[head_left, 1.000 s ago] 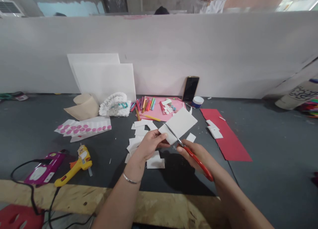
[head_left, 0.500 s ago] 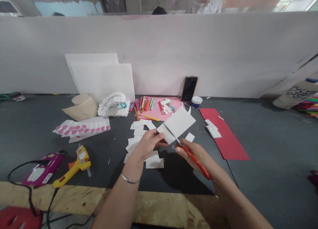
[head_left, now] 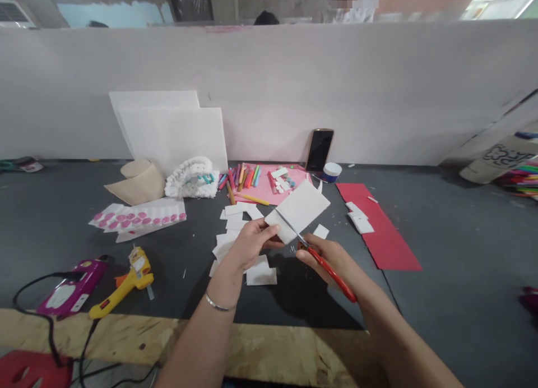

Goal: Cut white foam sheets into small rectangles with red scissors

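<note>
My left hand [head_left: 259, 239] pinches the lower left part of a white foam-like sheet [head_left: 303, 204], thumb on top. My right hand [head_left: 325, 259] is closed round the red handles of a pair of scissors [head_left: 332, 273]. The scissor blades lie across the sheet near its left end, just beyond my left thumb. Several white cut pieces [head_left: 261, 275] lie on the dark table under and beside my left hand. One small white piece [head_left: 321, 231] rests just past my right hand.
To the left are a yellow glue gun [head_left: 126, 284] and a purple corded box [head_left: 73, 287]. Coloured markers [head_left: 247, 176] lie on a pink sheet [head_left: 269, 194] at the back. A phone [head_left: 320, 149] leans upright beside a small jar [head_left: 332, 171]. At right lies a red sheet [head_left: 389, 239].
Almost nothing differs. The scissors and both hands stay at the same place on the white sheet; the whole view has shifted very slightly.
</note>
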Motion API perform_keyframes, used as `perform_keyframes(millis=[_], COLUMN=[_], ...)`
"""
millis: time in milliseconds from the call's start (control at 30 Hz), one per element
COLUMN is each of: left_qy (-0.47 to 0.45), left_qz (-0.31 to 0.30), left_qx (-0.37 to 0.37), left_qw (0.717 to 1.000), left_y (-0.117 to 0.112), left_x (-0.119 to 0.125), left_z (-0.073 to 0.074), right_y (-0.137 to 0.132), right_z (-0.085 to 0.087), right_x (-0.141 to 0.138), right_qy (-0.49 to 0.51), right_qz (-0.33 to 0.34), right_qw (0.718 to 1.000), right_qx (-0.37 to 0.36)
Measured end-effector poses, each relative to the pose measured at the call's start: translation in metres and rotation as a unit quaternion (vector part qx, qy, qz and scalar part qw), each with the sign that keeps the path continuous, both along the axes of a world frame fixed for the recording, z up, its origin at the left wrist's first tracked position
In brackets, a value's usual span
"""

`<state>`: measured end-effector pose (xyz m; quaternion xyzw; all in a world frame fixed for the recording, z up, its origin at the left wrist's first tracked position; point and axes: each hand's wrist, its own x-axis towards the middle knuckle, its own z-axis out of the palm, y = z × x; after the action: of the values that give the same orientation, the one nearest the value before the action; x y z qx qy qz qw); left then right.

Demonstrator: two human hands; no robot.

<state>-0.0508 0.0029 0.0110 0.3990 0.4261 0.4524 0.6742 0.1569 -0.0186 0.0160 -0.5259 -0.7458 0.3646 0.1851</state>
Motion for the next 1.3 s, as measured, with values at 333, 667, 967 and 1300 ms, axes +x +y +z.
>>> perform_keyframes(millis=[333,667,967,1300], left_qy=[-0.004,-0.012,0.08,0.315], left_qz=[0.001,-0.006,0.031,0.078], left_qx=[-0.011,-0.019,-0.005,0.052], left_qw=[1.0,1.0,0.996,0.945], left_y=[0.001,0.003,0.004,0.013], left_x=[0.0,-0.001,-0.011,-0.018], left_z=[0.001,-0.002,-0.005,-0.018], right_y=[0.0,0.002,0.005,0.033], right_z=[0.003,-0.002,-0.01,-0.011], right_x=[-0.002,-0.003,0.006,0.045], right_qy=[-0.002,0.014,0.045,0.074], right_qz=[-0.018,-0.025,-0.064,-0.139], right_qw=[1.0,1.0,0.997,0.98], right_qx=[-0.002,-0.009,-0.003,0.126])
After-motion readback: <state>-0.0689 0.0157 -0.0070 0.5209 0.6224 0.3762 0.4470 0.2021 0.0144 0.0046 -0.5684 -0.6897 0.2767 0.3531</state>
